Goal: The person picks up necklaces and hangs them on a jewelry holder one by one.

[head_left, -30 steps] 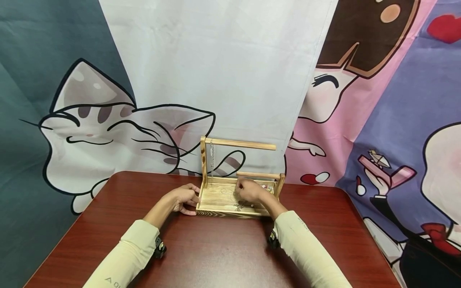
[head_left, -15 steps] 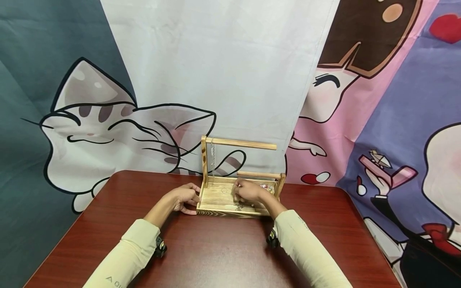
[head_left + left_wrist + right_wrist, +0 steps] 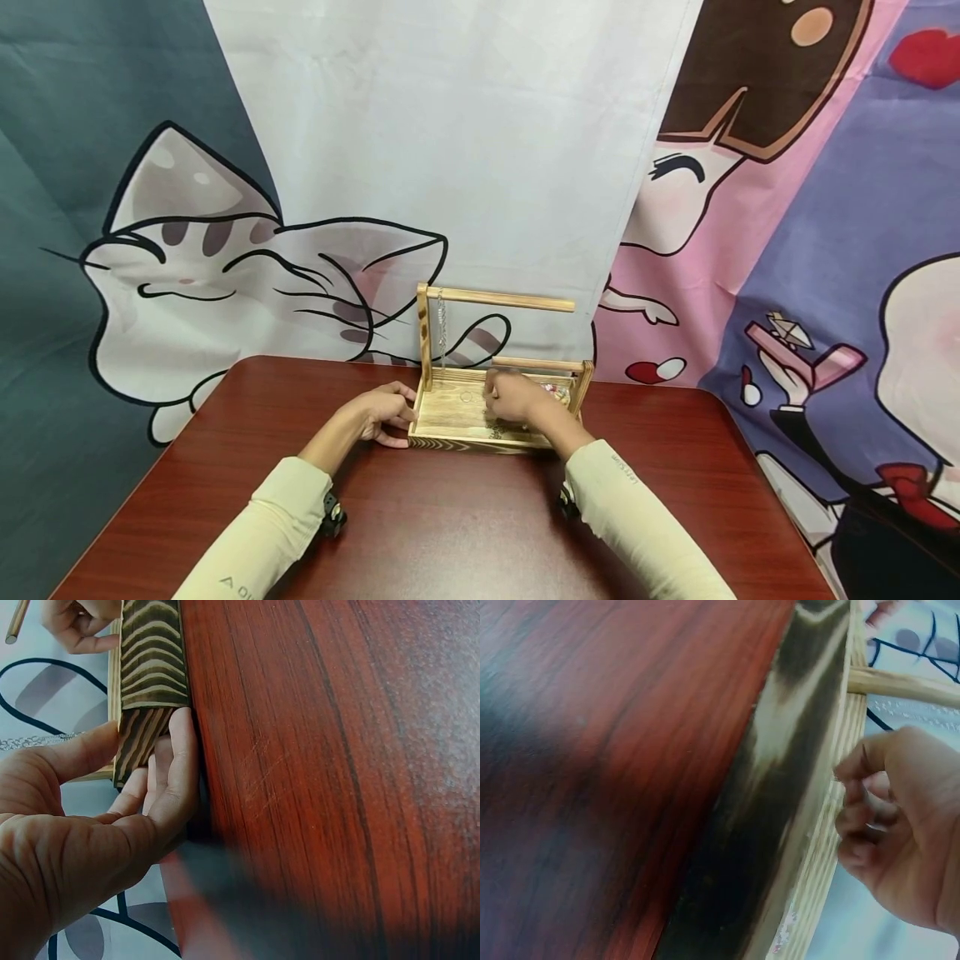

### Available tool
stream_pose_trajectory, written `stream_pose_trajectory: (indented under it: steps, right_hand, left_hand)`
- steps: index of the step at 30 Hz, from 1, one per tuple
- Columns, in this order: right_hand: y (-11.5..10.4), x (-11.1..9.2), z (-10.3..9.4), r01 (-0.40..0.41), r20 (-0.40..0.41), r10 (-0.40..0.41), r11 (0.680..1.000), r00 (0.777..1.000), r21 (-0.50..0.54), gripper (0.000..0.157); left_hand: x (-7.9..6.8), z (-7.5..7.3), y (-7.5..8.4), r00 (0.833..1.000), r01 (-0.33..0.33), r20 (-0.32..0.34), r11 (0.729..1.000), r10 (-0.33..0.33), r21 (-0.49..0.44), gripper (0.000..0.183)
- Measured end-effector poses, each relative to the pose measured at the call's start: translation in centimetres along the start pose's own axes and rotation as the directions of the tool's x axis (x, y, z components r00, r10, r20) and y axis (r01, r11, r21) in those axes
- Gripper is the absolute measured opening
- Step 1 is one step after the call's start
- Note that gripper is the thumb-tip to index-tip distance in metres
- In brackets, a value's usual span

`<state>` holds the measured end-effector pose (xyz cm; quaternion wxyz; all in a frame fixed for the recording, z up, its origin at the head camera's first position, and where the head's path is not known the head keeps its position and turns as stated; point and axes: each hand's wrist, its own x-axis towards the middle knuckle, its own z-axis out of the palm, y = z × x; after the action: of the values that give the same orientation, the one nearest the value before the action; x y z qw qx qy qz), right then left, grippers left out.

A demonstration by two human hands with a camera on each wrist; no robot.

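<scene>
A wooden jewellery stand (image 3: pixel 442 417) with a shallow tray base sits at the back of the table. My left hand (image 3: pixel 386 410) holds its left end, thumb on the upper side and fingers around the lower edge in the left wrist view (image 3: pixel 112 802). Over the tray's middle is my right hand (image 3: pixel 513 396), fingers curled and bunched. The right wrist view shows the same hand (image 3: pixel 911 817) beside the wooden rim, too blurred to tell whether its fingertips hold anything thin. A fine chain (image 3: pixel 497 431) lies in the tray below it, partly hidden. Left of the hand lies a thin ring-like loop (image 3: pixel 467 397).
A silvery chain (image 3: pixel 442 325) hangs from the stand's upper bar (image 3: pixel 502 300). A lower bar (image 3: pixel 536 364) crosses at the right. Small colourful items (image 3: pixel 557 392) lie at the tray's right end. A printed curtain (image 3: pixel 480 167) stands behind the reddish-brown table (image 3: pixel 450 517).
My right hand shifts slightly left and stays low over the tray. A thin loop seen near its fingers a second ago no longer shows. The left hand keeps its hold.
</scene>
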<state>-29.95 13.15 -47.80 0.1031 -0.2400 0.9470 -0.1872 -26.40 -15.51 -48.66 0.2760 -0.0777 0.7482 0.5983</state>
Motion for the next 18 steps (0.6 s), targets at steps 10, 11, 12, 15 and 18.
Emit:
stream_pose_trajectory:
  steps: [10,11,12,15,18]
  right_hand:
    - [3.0,2.0,2.0,0.063,-0.108,-0.082,0.983,0.991,-0.175,0.011]
    - [3.0,2.0,2.1,0.066,-0.113,-0.087,0.981,0.99,-0.182,0.011]
    - [3.0,2.0,2.1,0.067,-0.116,-0.089,0.98,0.989,-0.187,0.012]
    - [0.8,0.8,0.8,0.02,-0.107,-0.041,0.982,0.993,-0.19,0.014]
    - [-0.4,-0.1,0.3,-0.013,-0.118,-0.012,0.978,0.993,-0.209,0.016]
  left_hand:
    - [0.0,0.0,0.0,1.0,0.0,-0.002,1.0,0.0,0.001,0.049]
    - [0.0,0.0,0.0,1.0,0.0,-0.002,1.0,0.0,0.001,0.048]
    - [0.0,0.0,0.0,1.0,0.0,-0.001,1.0,0.0,0.002,0.048]
    - [-0.1,0.0,0.0,1.0,0.005,-0.002,1.0,-0.005,0.002,0.048]
    - [-0.1,0.0,0.1,1.0,0.005,0.0,1.0,-0.005,0.004,0.048]
